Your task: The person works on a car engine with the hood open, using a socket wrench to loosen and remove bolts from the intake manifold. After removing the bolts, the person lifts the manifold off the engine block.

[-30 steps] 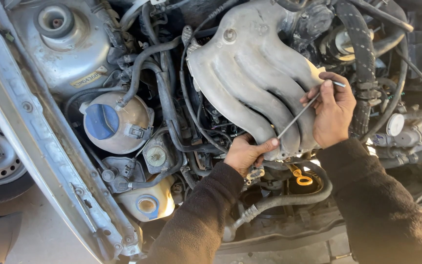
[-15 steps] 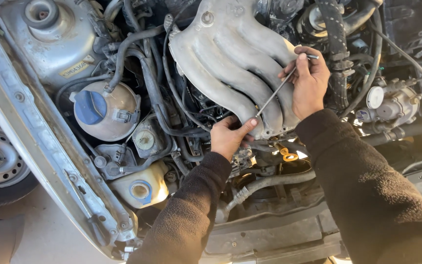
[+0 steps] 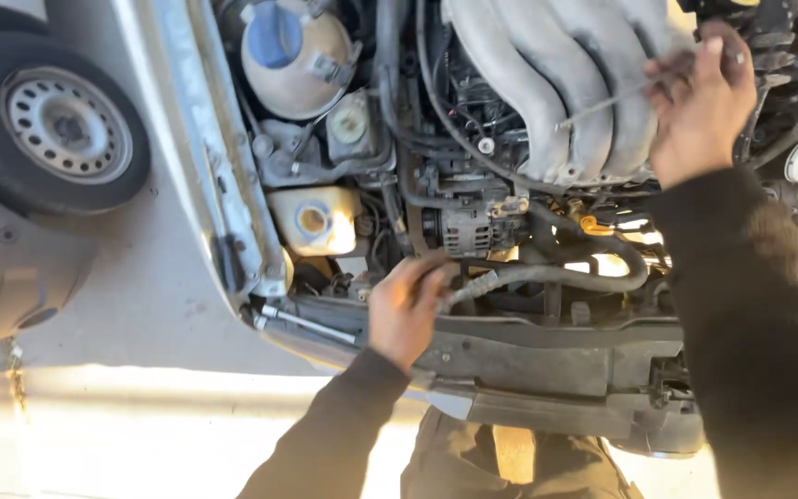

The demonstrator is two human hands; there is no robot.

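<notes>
While the right hand [image 3: 699, 111] grips a thin rod [image 3: 602, 103]; intake manifold [image 3: 547, 83] lies beneath.

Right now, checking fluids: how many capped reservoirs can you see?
2: a round tank with blue cap at top, a yellowish tank below it. Others may be hidden.

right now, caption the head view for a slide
Right hand holds a thin metal rod over the intake manifold.

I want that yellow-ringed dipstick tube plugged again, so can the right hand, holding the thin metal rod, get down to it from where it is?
Probably yes. The right hand holds the thin rod over the grey intake manifold, and the yellow ring sits just below the manifold's edge with open space above it. The black hose runs close beneath, and the left hand is off to the side.
</notes>
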